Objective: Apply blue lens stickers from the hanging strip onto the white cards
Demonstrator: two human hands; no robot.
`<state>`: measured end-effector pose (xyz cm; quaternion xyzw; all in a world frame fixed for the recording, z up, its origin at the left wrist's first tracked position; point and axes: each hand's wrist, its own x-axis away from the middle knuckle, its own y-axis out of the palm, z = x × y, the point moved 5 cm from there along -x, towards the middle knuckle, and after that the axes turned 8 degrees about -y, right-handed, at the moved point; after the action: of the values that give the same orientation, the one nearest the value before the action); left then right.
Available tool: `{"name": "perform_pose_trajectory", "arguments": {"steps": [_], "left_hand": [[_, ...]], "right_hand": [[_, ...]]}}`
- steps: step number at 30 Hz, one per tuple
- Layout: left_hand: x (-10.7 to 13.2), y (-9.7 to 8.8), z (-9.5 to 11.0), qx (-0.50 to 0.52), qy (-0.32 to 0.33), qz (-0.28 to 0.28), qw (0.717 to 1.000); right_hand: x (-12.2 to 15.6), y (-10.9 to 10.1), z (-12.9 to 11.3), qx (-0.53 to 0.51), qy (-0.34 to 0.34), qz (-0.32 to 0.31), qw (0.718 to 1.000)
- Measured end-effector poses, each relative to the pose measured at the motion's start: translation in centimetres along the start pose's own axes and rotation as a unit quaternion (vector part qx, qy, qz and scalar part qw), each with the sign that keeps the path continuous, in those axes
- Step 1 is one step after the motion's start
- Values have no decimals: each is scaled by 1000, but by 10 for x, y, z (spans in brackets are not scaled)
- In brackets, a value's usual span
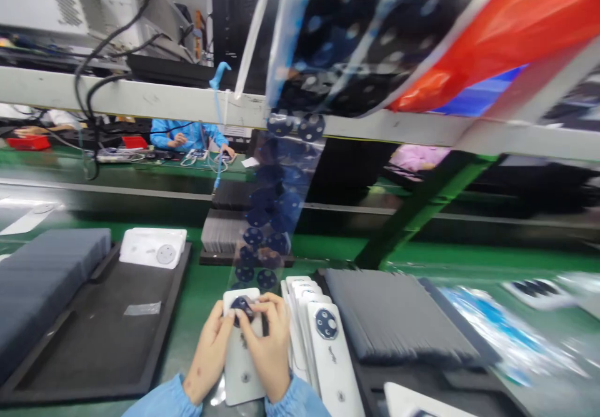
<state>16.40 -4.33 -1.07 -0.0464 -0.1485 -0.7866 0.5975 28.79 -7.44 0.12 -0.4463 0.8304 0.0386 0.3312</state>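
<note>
My left hand [209,351] grips the left edge of a white phone back cover [240,354] that lies on the green table. My right hand [268,345] rests over the cover's right side, its fingers pinched on a dark round camera-lens piece [244,307] at the cover's top. A clear film strip [267,217] carrying several dark round lens pieces hangs down from above to just over the cover. Beside my right hand stands a row of several white covers [323,342], the front one bearing a lens ring.
A black tray [94,336] at left holds a stack of white covers [154,247] and grey foam sheets [44,273]. Another black tray with grey sheets [403,317] lies at right. A person in blue [187,134] works across the conveyor. Red and clear bags [492,23] hang overhead.
</note>
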Motion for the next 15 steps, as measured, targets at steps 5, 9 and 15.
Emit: {"name": "perform_pose_trajectory", "arguments": {"steps": [5, 9, 15], "left_hand": [[-8, -7, -9, -1, -45, 5, 999], [-14, -18, -9, 13, -65, 41, 997], [-20, -32, -6, 11, -56, 111, 992]], "right_hand": [[-4, 0, 1, 35, 2, 39, 999], [6, -11, -6, -18, 96, 60, 993], [40, -120, -40, -102, 182, 152, 966]]}}
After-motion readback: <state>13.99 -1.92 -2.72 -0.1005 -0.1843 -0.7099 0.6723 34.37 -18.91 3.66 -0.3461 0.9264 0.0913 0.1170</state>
